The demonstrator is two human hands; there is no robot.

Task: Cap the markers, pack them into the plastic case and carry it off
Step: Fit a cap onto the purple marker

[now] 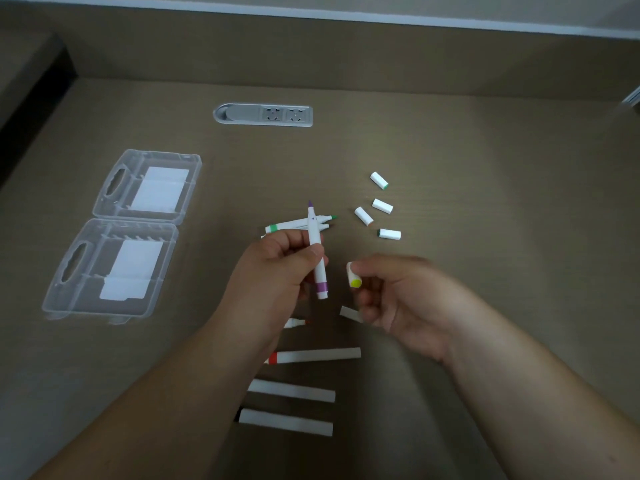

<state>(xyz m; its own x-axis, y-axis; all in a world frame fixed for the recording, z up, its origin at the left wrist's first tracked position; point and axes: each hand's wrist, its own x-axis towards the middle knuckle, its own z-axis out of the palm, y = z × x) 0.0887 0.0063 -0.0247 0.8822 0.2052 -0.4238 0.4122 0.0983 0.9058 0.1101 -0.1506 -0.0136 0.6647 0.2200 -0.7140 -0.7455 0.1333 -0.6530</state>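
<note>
Up close, the left hand (273, 268) pinches a slim white plastic marker with a purple band and bare purple tip (317, 251), held above the smooth brown wood-grain desk (485, 168). Beside it, the right hand (394, 299) pinches a stubby white yellow-ended cap (354, 275). Farther left, the clear ribbed plastic case (117, 233) lies open.

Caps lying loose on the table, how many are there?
4, clustered right of the uncapped markers: one farthest back, two in the middle, one nearest. The right hand holds another; hands may hide more.
</note>
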